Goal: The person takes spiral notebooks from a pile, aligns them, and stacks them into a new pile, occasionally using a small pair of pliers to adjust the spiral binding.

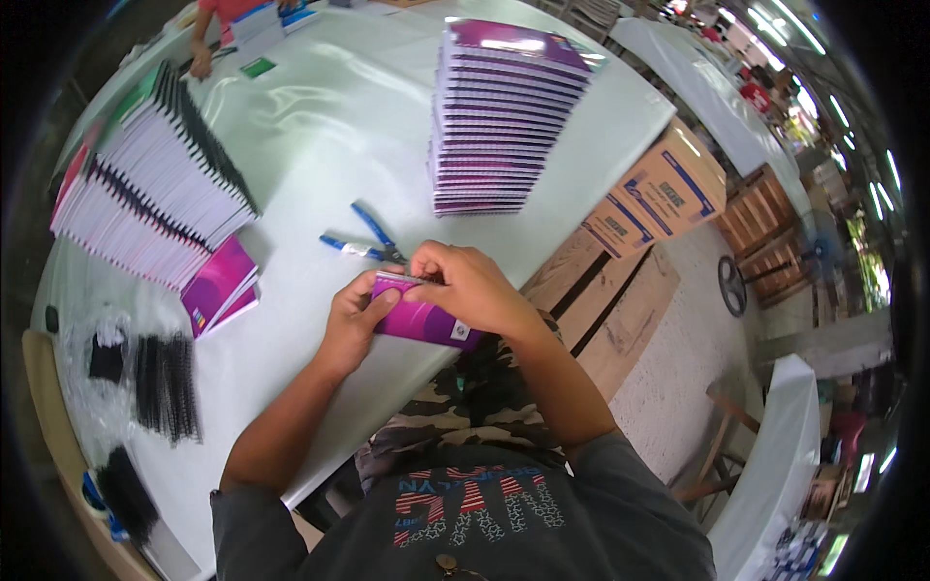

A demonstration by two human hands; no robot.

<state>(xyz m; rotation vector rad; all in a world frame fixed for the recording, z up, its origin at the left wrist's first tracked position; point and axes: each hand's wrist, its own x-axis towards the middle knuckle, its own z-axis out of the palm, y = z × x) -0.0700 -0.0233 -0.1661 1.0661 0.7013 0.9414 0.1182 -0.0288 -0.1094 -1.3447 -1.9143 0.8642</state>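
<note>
Just below the middle of the frame, the left hand (351, 316) grips a purple notebook (415, 322) while the right hand (472, 289) lies over its upper edge (whether it pinches anything, I cannot tell), and a slack left hold could let the notebook twist.

- White worktop (300, 155), spanning 7 to 1 o'clock
- Plank bench (630, 339) at 3 o'clock
- Pale floor (678, 339), between 3 and 4 o'clock
- White table (770, 484) at 4 o'clock
- Tube lights (799, 24) at 2 o'clock
</note>
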